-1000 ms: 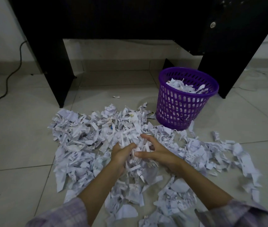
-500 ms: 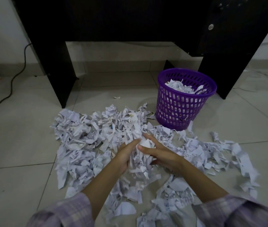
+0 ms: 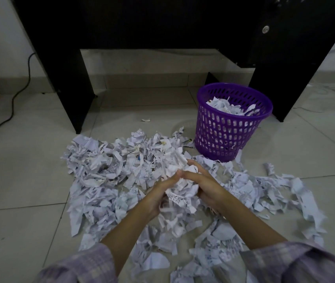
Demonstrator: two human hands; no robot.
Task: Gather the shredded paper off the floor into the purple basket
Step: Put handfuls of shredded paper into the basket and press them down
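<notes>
Both hands' grip, left hand (image 3: 158, 194) and right hand (image 3: 207, 188), cups a shredded paper wad (image 3: 179, 180) between curled fingers.

Head camera looks forward and down, close above floor (image 3: 29, 180).

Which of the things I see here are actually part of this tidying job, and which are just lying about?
Part of the job:
- shredded paper spread on the floor
- bunch of paper gripped between the left hand and right hand
- purple basket, already holding some paper

Just lying about:
- black desk
- black cable along the wall
- small white scrap lying apart from the pile
</notes>
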